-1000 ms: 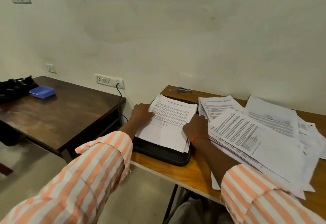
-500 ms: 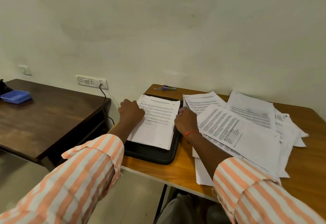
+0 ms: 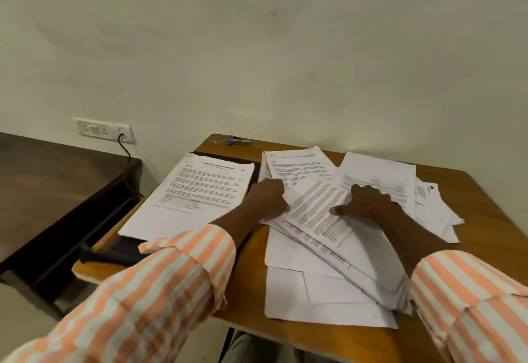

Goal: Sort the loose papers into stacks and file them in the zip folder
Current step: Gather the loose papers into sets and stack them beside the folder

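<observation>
A neat stack of printed sheets (image 3: 197,191) lies on the black zip folder (image 3: 114,252) at the table's left end. To its right spreads a loose, fanned pile of printed papers (image 3: 320,251). My left hand (image 3: 268,196) grips that pile's left edge, with the thumb against the sheets. On the pile's top sheet my right hand (image 3: 363,201) rests with bent fingers and the thumb flat on the paper. Further sheets (image 3: 434,208) stick out at the far right.
A blue stapler (image 3: 240,141) lies at the back edge of the light wooden table (image 3: 485,219), against the wall. A dark wooden table (image 3: 51,185) stands to the left. Between them a black cable hangs from a wall socket (image 3: 104,130).
Both hands have left the stack on the folder and moved right onto the loose pile. The view has turned right and moved closer.
</observation>
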The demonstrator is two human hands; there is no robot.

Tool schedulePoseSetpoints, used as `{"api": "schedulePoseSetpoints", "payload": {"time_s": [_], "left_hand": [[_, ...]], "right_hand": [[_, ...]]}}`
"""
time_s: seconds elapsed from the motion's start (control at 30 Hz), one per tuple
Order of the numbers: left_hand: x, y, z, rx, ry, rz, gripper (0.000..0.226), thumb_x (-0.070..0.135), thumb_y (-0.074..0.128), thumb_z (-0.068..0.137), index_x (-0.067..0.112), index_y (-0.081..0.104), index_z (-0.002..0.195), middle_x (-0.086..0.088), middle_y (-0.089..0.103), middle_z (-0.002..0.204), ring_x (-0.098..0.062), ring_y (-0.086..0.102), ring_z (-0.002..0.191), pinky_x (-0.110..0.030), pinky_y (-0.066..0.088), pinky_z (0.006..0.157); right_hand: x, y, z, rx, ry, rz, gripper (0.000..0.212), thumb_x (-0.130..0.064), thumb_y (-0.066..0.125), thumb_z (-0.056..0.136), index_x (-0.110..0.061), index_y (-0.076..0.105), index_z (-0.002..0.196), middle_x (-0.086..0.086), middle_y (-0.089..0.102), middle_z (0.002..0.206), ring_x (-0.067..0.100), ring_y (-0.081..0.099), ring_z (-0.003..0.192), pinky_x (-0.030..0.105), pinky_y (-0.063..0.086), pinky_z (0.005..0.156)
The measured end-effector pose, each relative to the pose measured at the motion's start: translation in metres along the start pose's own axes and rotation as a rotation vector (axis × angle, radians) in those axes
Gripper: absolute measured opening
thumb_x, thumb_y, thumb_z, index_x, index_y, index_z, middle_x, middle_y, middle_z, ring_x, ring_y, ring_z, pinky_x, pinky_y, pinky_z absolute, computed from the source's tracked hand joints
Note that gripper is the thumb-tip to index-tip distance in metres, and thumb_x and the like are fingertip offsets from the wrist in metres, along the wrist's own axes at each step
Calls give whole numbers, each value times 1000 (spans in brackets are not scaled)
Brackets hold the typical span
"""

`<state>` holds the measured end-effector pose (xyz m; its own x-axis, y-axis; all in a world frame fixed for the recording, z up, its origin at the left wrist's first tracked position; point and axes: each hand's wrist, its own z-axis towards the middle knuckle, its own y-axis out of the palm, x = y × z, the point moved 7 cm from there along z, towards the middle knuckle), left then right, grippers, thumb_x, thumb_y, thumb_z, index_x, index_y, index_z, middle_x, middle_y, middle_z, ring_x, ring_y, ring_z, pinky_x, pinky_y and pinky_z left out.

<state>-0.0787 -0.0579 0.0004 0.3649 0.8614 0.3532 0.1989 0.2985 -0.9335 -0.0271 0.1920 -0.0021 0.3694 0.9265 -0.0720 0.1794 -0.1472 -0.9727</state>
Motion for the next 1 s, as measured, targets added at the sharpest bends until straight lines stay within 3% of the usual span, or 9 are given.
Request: {"api": "schedulePoseSetpoints", "payload": {"time_s": [0.13, 0.2, 0.3, 0.47, 0.6, 0.67, 0.8, 0.9, 1.0], "left_hand": [[-4, -23, 17, 199, -4, -492, 10, 18, 74, 91, 22, 68, 97, 6, 67, 107, -4, 62, 88, -14, 46, 68], [-6, -26, 21, 233, -3, -684, 4, 18, 75, 91, 20, 72, 93, 8, 70, 100, -11, 67, 95, -20, 54, 75], [-11, -13, 21, 254, -71, -847, 6, 19, 75, 89, 20, 72, 95, -1, 73, 96, -20, 72, 93, -40, 62, 84], [-23, -2, 23, 274, -139, -856, 18, 24, 76, 89, 28, 64, 101, 4, 69, 100, -16, 71, 91, -42, 65, 75], [-28, -7, 31, 336, -162, -520, 37, 29, 78, 88, 29, 58, 120, 7, 61, 119, -10, 62, 99, -30, 61, 76], [-28, -5, 34, 301, -189, -465, 46, 32, 76, 90, 29, 55, 130, 4, 58, 127, -9, 58, 97, -19, 52, 67], [-22, 6, 37, 216, -145, -506, 44, 31, 72, 93, 27, 55, 132, 3, 54, 135, -7, 59, 92, -12, 43, 59], [-22, 10, 37, 167, -144, -536, 44, 23, 75, 90, 27, 57, 130, 3, 55, 135, -16, 62, 110, -26, 57, 82], [-22, 13, 34, 106, -191, -576, 41, 18, 76, 90, 27, 60, 126, 7, 53, 127, -22, 67, 107, -31, 62, 81]], "right_hand": [[3, -10, 2, 56, -52, 160, 71, -80, 71, 65, -13, 62, 90, 12, 70, 101, 26, 64, 91, 34, 49, 74], [8, -16, 2, 117, -45, 276, 64, -73, 74, 70, -12, 58, 78, 9, 66, 86, 25, 62, 82, 32, 42, 64], [19, -4, 2, 223, 13, 446, 59, -52, 84, 73, -8, 59, 104, 11, 66, 104, 29, 62, 96, 35, 47, 75], [42, -1, -17, 485, 167, 381, 42, -31, 72, 85, -13, 52, 118, 14, 68, 109, 37, 64, 101, 38, 49, 76], [37, -21, -26, 719, 157, 187, 51, -16, 74, 81, -6, 54, 127, 23, 57, 124, 43, 52, 117, 52, 45, 96], [9, -22, -32, 636, -12, 292, 58, -32, 74, 87, -14, 53, 138, 17, 49, 142, 37, 43, 131, 52, 31, 108], [-71, 11, -55, 186, -445, 329, 93, -85, 49, 77, -38, 28, 155, -4, 26, 163, 17, 21, 150, 43, 14, 120], [-74, 42, -52, 11, -431, 114, 113, -100, 35, 63, -43, 10, 157, -4, 2, 169, 16, -4, 154, 45, 1, 122], [-42, 33, -37, -1, -304, 107, 115, -97, 36, 64, -38, 9, 159, 1, -2, 169, 19, -6, 155, 49, 1, 122]]}}
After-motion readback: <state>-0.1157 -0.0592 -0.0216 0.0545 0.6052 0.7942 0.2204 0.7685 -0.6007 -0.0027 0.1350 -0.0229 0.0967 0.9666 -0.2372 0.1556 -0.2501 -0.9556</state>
